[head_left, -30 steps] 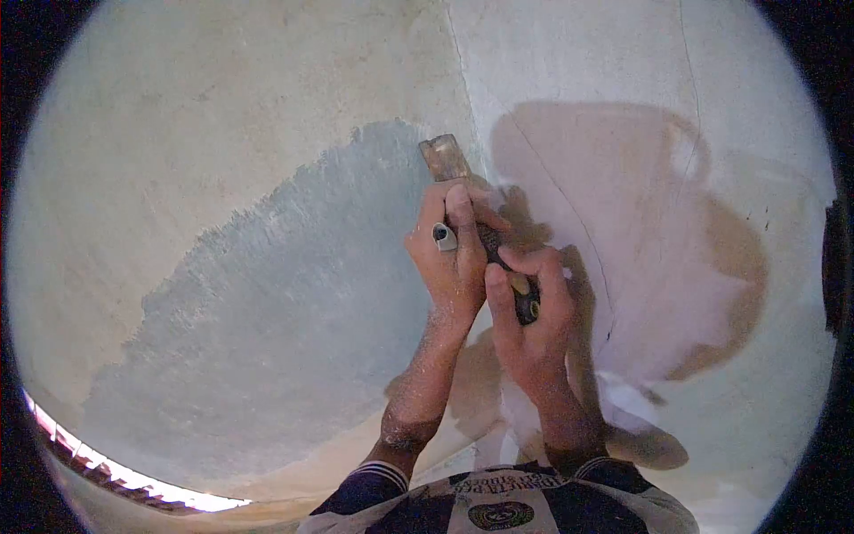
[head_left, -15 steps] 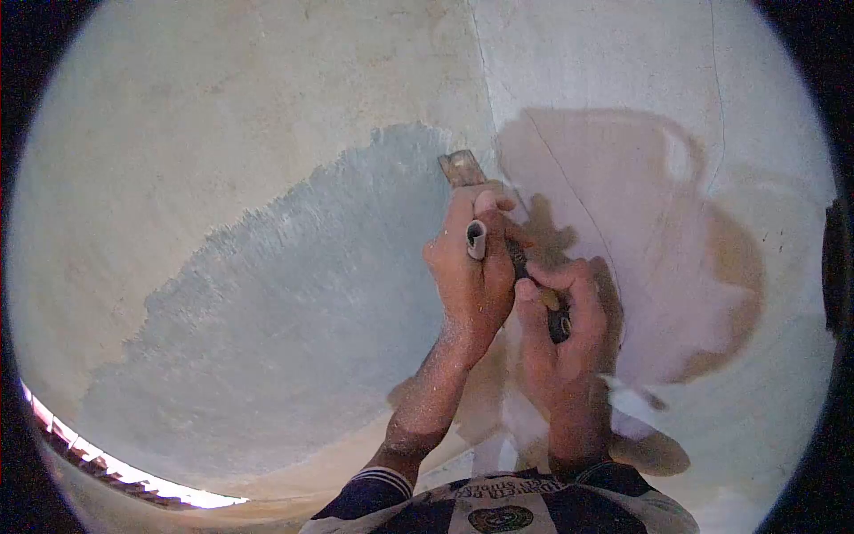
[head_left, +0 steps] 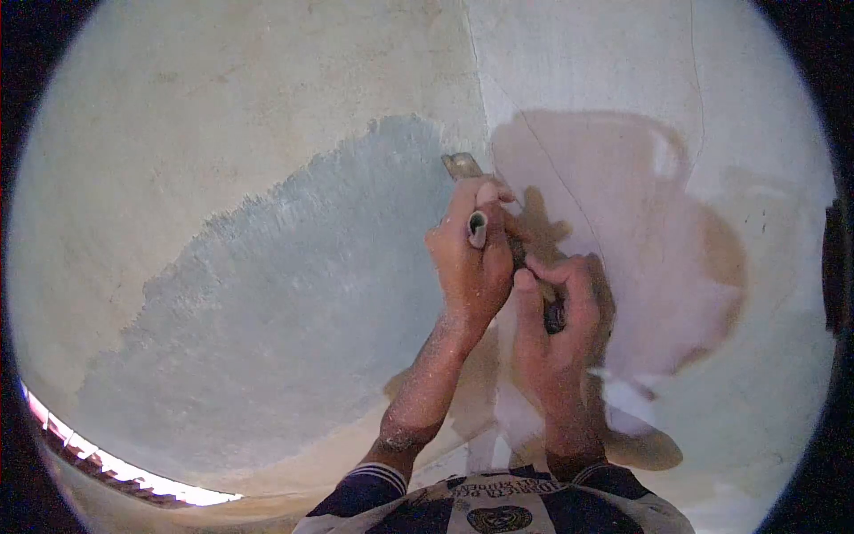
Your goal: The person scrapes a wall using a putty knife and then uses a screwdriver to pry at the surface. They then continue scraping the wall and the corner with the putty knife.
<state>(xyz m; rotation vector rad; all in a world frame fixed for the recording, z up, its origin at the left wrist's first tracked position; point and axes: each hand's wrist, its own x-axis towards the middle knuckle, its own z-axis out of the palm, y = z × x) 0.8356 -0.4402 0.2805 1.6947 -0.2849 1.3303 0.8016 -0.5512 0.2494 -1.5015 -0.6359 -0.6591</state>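
My left hand (head_left: pixel 471 258) is wrapped round a scraper-like tool, whose flat, worn metal blade (head_left: pixel 462 166) sticks out above the fingers near the wall corner. A pale rolled piece (head_left: pixel 478 230) pokes out between the fingers of the same hand. Lower and to the right, my right hand (head_left: pixel 569 307) is closed round the dark handle end (head_left: pixel 554 314) of the tool. Left of the blade, a rough-edged grey-blue patch (head_left: pixel 302 285) covers part of the beige wall.
The right-hand wall (head_left: pixel 605 53) is pale, with thin cracks and the shadow of my head and hands. A bright gap (head_left: pixel 133 476) with dark slats runs along the lower left. A dark object (head_left: pixel 834 267) stands at the right edge.
The blade looks more tilted and foreshortened, and both hands are still on the tool. My right hand has shifted slightly left. The view has moved a little, shifting the wall cracks and shadow left.
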